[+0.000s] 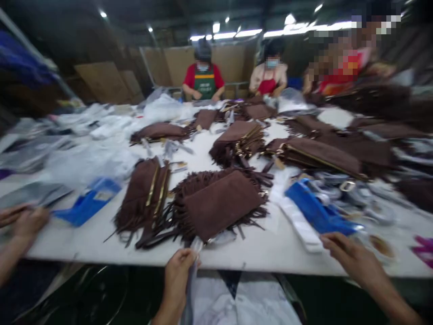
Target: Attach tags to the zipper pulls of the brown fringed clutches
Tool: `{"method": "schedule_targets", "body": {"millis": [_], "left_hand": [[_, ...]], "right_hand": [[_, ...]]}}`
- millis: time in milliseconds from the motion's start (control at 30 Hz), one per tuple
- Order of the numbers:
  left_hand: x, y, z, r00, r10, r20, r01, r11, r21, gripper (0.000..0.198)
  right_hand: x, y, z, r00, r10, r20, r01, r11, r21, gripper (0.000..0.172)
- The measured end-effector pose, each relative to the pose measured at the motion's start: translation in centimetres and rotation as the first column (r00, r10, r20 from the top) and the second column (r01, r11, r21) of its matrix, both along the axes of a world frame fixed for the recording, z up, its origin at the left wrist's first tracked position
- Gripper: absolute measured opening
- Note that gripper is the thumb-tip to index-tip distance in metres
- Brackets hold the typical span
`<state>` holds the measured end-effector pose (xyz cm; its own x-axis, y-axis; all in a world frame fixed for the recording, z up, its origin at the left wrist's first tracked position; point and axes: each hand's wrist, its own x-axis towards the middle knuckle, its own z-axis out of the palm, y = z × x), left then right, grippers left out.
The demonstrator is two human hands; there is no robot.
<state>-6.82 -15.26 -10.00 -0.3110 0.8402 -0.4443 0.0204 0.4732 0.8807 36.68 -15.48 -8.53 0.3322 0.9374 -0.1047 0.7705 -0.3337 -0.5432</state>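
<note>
My left hand (178, 273) pinches a long grey strap (189, 295), which looks wrapped and hangs down past the table edge. Just beyond it lies a dark brown fringed suede bag (221, 203), flat on the table. To its left is another brown fringed bag (145, 194) with gold zips. My right hand (353, 259) reaches over the table's front edge, fingertips drawn together beside the end of a white strip (301, 221) and the near end of a blue tape dispenser (318, 207). Blur hides whether anything is between those fingertips.
More brown bags (237, 135) lie across the white table (270, 259). Clear plastic bags (91, 153) heap up at left, near a second blue tape dispenser (89, 203). Another person's hands (30, 221) work at far left. Several people (204, 81) work opposite. Wrapped straps (338, 189) lie at right.
</note>
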Motion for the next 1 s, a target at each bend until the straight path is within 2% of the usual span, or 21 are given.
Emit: {"method": "schedule_targets", "body": {"millis": [33, 67, 167, 233, 267, 333, 433, 600, 833, 1000], "left_hand": [[-0.5, -0.2, -0.3, 0.992, 0.056, 0.116, -0.058, 0.998, 0.016, 0.029], [-0.7, -0.3, -0.5, 0.978, 0.102, 0.181, -0.106, 0.994, 0.013, 0.029], [-0.5, -0.3, -0.7, 0.95, 0.162, 0.267, -0.172, 0.985, 0.015, 0.029], [-0.2, -0.5, -0.5, 0.951, 0.151, 0.269, -0.164, 0.986, 0.025, 0.028], [-0.2, -0.5, -0.4, 0.954, 0.14, 0.264, -0.155, 0.987, 0.036, 0.027], [-0.3, -0.6, -0.4, 0.959, 0.115, 0.258, -0.137, 0.988, 0.067, 0.025], [-0.7, -0.8, -0.7, 0.965, 0.076, 0.251, -0.11, 0.986, 0.124, 0.019], [-1.2, -0.8, -1.5, 0.976, 0.02, 0.217, -0.056, 0.985, 0.162, 0.013], [-1.6, -0.9, -1.3, 0.985, -0.032, 0.17, -0.005, 0.977, 0.212, 0.01], [-1.8, -0.8, -1.0, 0.978, -0.053, 0.203, 0.013, 0.981, 0.194, 0.013]], "right_hand": [[-2.7, 0.9, -0.3, 0.981, 0.097, -0.168, -0.096, 0.995, 0.016, 0.023], [-5.9, 1.6, -0.4, 0.923, 0.194, -0.331, -0.19, 0.981, 0.045, 0.025], [-17.1, 2.8, 0.2, 0.629, 0.38, -0.677, -0.445, 0.891, 0.087, 0.022], [-23.6, 3.3, 0.4, 0.48, 0.427, -0.766, -0.544, 0.83, 0.123, 0.018], [-26.0, 3.6, 0.3, 0.44, 0.441, -0.782, -0.565, 0.813, 0.14, 0.016], [-29.1, 4.1, 0.0, 0.419, 0.47, -0.777, -0.585, 0.794, 0.164, 0.016], [-30.5, 4.5, -0.6, 0.458, 0.511, -0.727, -0.601, 0.781, 0.17, 0.02], [-30.5, 4.6, -0.8, 0.583, 0.627, -0.517, -0.664, 0.734, 0.141, 0.026], [-31.2, 4.4, -0.5, 0.634, 0.722, -0.279, -0.724, 0.68, 0.115, 0.027], [-31.8, 4.0, 0.0, 0.656, 0.755, -0.023, -0.755, 0.656, 0.003, 0.024]]}}
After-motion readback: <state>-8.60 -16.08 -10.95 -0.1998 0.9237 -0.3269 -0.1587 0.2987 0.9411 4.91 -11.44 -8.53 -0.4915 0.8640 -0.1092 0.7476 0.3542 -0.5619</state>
